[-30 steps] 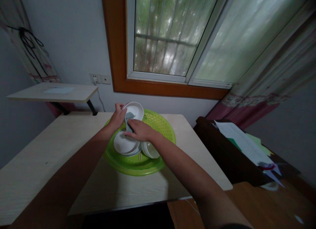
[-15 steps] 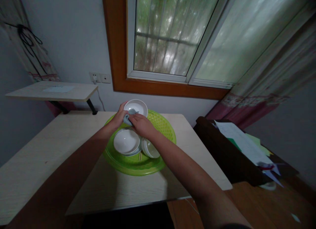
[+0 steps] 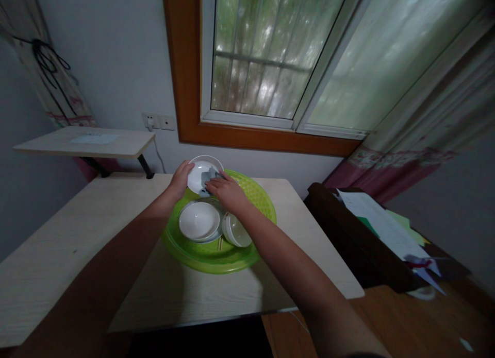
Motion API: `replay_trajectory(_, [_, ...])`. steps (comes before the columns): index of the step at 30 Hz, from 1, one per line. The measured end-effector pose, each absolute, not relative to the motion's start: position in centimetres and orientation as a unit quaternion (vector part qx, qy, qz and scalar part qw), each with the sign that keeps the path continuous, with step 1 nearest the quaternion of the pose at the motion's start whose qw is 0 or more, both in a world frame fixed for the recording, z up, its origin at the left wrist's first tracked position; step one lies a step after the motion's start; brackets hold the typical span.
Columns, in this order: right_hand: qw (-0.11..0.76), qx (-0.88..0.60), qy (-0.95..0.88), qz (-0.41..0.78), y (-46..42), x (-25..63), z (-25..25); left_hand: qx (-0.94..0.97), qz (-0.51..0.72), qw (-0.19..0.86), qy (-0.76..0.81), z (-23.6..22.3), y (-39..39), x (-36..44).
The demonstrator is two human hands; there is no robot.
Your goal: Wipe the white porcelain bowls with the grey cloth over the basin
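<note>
My left hand (image 3: 180, 180) grips the left rim of a white bowl (image 3: 196, 173), tilted toward me above the back of a green plastic tray (image 3: 216, 268). Pressed against the bowl's inside is a grey cloth (image 3: 208, 177), with my right hand (image 3: 227, 192) closed on it at the right. Below the hands, a stack of white bowls (image 3: 198, 221) sits in the tray. Beside it, more bowls (image 3: 238, 231) lie tipped on their side. The ends of chopsticks (image 3: 220, 243) show between the two groups.
The tray stands on a pale wooden table (image 3: 127, 275). A small raised shelf (image 3: 88, 144) with a paper on it is at the back left. Behind the table are a wall socket (image 3: 150, 122) and a window. At the right, papers (image 3: 381, 221) lie on a dark brown piece of furniture.
The bowl has shifted slightly left and turned to face me more. My right hand has moved the cloth to the bowl's lower right inside. The left hand has slid leftward along the rim.
</note>
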State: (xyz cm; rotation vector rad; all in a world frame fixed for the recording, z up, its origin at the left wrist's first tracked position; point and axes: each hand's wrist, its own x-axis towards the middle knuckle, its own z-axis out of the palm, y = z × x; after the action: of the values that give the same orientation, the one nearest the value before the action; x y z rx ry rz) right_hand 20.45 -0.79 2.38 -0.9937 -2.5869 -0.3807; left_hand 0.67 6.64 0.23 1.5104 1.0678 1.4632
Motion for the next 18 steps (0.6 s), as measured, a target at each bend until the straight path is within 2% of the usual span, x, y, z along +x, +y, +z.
replay_trajectory(3, [0.176, -0.35, -0.911, -0.128, -0.8, 20.55, 2.09, 0.564, 0.594, 0.39, 0.421, 0.29, 6.53, 0.45])
replay_trajectory(18, [0.195, -0.367, -0.907, -0.067, -0.68, 19.88, 2.16, 0.586, 0.575, 0.296, 0.488, 0.53, 6.35, 0.19])
